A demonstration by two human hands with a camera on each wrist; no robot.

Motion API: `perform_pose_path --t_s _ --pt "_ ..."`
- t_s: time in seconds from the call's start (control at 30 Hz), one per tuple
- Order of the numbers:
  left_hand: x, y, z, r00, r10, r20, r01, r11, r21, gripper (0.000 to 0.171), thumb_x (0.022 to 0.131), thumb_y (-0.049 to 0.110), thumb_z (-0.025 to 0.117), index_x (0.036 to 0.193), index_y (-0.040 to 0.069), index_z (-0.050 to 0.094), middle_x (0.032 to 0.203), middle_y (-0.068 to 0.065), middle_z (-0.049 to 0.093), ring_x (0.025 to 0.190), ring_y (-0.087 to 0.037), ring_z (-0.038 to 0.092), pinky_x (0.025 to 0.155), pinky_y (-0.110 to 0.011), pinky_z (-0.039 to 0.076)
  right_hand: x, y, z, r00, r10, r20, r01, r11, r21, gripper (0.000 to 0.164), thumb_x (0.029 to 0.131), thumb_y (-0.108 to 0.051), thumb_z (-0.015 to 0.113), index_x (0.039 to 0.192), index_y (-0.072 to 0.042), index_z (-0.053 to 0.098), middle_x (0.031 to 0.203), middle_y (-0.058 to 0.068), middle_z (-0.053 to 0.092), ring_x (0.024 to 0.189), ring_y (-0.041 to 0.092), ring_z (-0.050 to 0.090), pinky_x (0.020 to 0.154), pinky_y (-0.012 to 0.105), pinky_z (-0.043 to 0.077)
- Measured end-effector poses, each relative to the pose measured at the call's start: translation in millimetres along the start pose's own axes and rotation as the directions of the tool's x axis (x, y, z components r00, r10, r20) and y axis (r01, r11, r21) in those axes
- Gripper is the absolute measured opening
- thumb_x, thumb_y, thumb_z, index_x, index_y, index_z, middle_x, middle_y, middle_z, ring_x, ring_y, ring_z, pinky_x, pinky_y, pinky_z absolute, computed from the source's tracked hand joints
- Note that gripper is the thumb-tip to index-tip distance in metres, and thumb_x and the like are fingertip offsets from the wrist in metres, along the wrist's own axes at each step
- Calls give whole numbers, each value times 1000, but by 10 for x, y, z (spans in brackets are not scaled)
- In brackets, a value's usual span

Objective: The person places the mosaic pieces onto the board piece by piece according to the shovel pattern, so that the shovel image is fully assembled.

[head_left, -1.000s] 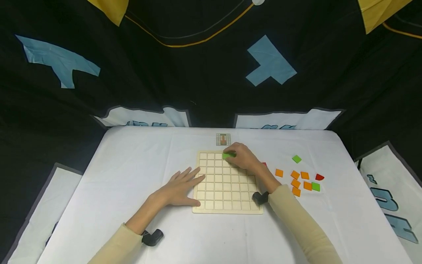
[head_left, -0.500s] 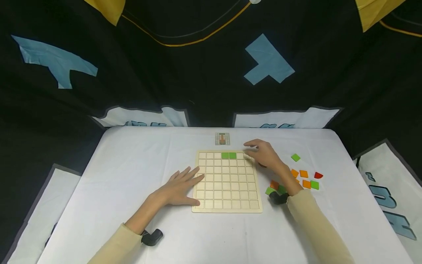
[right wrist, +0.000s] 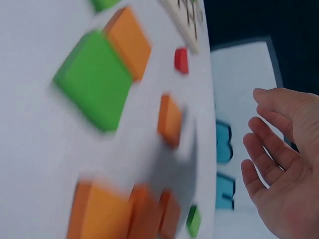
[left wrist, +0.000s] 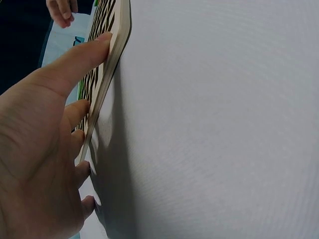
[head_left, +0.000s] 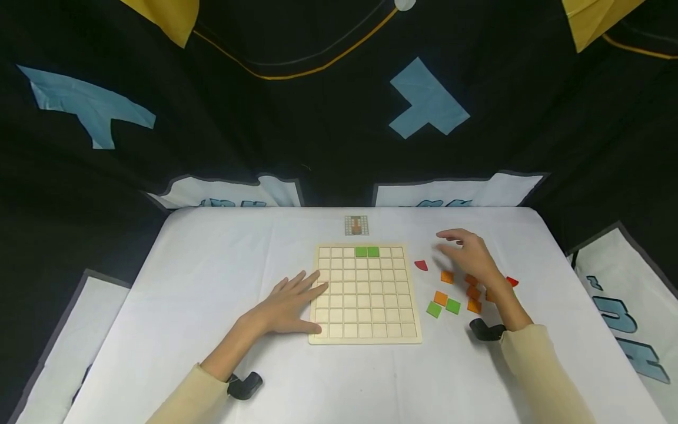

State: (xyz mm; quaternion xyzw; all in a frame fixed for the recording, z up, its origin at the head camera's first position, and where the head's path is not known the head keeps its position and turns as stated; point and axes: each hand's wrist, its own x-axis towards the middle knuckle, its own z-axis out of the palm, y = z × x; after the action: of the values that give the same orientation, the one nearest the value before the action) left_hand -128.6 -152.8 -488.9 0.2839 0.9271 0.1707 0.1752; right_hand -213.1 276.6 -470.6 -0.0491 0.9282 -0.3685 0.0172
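Observation:
A pale wooden grid board [head_left: 365, 294] lies flat on the white table, two green square tiles [head_left: 367, 252] side by side in its top row. My left hand [head_left: 288, 306] rests with spread fingers on the board's left edge; in the left wrist view the thumb [left wrist: 84, 57] lies on the rim. Off to the right, my right hand [head_left: 468, 253] hovers above the loose tiles, fingers loosely bent and nothing between them. Beneath and beside it lie several orange square tiles [head_left: 447, 277], green tiles [head_left: 452, 305] and red rounded pieces [head_left: 421, 265]. The right forearm hides part of this group.
A small printed card [head_left: 356, 225] with a coloured grid pattern lies behind the board. The white table [head_left: 222, 253] reaches back to a black curtain [head_left: 339, 135] with blue and white patches. Each wrist carries a black camera [head_left: 245, 386].
My right hand has let go of a green tile in the board's top row, beside another green one, and moved right over the loose tiles. My left hand has stayed on the board.

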Motion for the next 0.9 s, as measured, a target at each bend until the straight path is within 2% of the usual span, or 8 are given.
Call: perform_pose_path --t_s 0.2,0.4,0.6,0.9 --pt "13 -7 18 1000 3 6 -3 1000 1 92 84 61 69 157 16 35 166 -11 13 150 -40 8 116 -62 7 -153 300 -131 998 59 -1 -59 998 -8 40 98 -21 66 132 -2 62 135 24 54 117 42 50 100 59 44" --pt "23 -12 17 1000 0 4 0 1000 -4 93 84 62 68 157 16 34 166 -10 13 150 -39 8 116 -62 7 -230 513 -210 993 114 -19 -115 993 -37 43 97 -18 67 133 3 59 138 29 51 122 45 47 105 63 36" --pt "22 -16 21 1000 2 -4 -2 1000 -6 93 84 62 68 157 16 34 166 -10 13 150 -39 8 116 -63 7 -226 607 -229 987 162 -21 -163 983 -79 47 96 -18 67 136 4 55 136 31 49 122 47 46 103 63 38" --pt "15 -24 29 1000 10 -11 -10 1000 -12 93 84 62 69 156 14 35 165 -11 15 150 -40 9 115 -64 8 -195 642 -198 981 185 -53 -190 977 -97 44 96 -15 67 133 6 56 131 31 52 118 46 49 103 61 40"
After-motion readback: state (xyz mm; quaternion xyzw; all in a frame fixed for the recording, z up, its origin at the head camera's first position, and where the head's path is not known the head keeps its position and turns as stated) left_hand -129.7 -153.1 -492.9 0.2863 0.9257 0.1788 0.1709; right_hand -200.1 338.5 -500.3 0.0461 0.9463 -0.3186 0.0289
